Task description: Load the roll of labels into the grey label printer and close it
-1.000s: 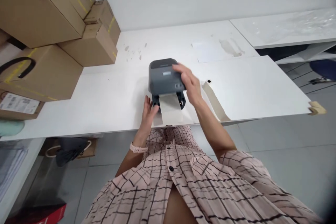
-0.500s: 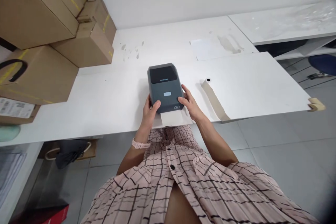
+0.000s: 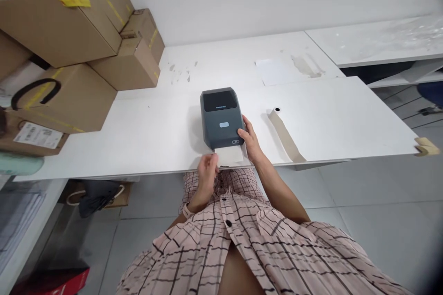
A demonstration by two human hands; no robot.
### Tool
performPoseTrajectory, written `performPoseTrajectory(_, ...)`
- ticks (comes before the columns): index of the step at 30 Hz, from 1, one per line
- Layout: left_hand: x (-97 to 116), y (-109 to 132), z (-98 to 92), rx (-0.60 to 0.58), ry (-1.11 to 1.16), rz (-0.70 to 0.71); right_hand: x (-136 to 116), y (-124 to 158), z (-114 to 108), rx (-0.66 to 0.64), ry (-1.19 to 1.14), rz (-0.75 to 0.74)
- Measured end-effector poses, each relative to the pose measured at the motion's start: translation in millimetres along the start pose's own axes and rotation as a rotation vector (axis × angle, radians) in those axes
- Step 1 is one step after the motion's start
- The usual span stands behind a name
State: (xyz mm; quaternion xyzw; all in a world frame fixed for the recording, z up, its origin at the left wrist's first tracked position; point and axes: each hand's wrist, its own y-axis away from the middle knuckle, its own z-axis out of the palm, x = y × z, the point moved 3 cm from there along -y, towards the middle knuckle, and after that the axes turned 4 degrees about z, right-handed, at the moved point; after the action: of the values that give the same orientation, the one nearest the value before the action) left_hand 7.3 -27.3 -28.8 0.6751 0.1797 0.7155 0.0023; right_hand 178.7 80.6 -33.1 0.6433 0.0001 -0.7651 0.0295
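Observation:
A dark grey label printer (image 3: 223,122) stands on the white table, a white paper strip (image 3: 230,155) sticking out of its front toward the table edge. My right hand (image 3: 251,140) grips the printer's right front corner, thumb on top and fingers along the side. At the strip's left edge, my left hand (image 3: 206,170) is closed, its fingertips pinching the paper. To the right lies a partly unrolled paper roll (image 3: 277,110), its greyish tail (image 3: 289,138) stretching to the table's front edge.
Cardboard boxes (image 3: 93,94) are stacked on the table's left side. A white sheet (image 3: 272,72) lies behind the printer to the right. Beige padding (image 3: 427,146) covers the table's right corner. A dark bag (image 3: 97,197) is under the table at left.
My left hand has let go of the printer's left side and moved down to the paper strip. My right hand still holds the printer. The view has shifted slightly.

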Motion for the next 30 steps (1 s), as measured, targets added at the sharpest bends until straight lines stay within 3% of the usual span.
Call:
performPoseTrajectory(2,4,3,9.4,-0.166,0.102,-0.148,1,-1,1,-0.002,0.006,-0.005)
performPoseTrajectory(4,17,2,16.3,-0.274,0.183,-0.208,2,-1,1,0.0,0.004,-0.003)
performPoseTrajectory(6,30,-2,18.9,-0.317,0.193,-0.168,2,0,1,-0.001,-0.017,0.014)
performPoseTrajectory(9,35,-7,15.6,-0.285,0.099,-0.07,-7,6,1,0.008,0.024,-0.013)
performPoseTrajectory(13,24,-10,3.7,-0.292,-0.052,-0.033,-47,20,0,0.081,0.418,-0.385)
performPoseTrajectory(16,20,-13,-12.3,-0.335,-0.141,-0.02,-73,28,12,-0.045,0.725,-0.668)
performPoseTrajectory(18,23,-18,-25.8,-0.272,-0.177,0.017,-80,30,23,-0.102,0.868,-0.735)
performPoseTrajectory(21,33,-27,-41.2,-0.019,-0.197,0.137,-80,29,34,-0.083,0.986,-0.713)
performPoseTrajectory(23,43,-32,-41.0,0.11,-0.174,0.255,-78,31,37,-0.075,0.987,-0.692)
performPoseTrajectory(26,58,-39,-25.4,0.08,-0.116,0.35,-73,33,29,-0.069,0.834,-0.652)
performPoseTrajectory(30,73,-44,-8.2,-0.038,-0.106,0.333,-60,29,5,0.028,0.463,-0.45)
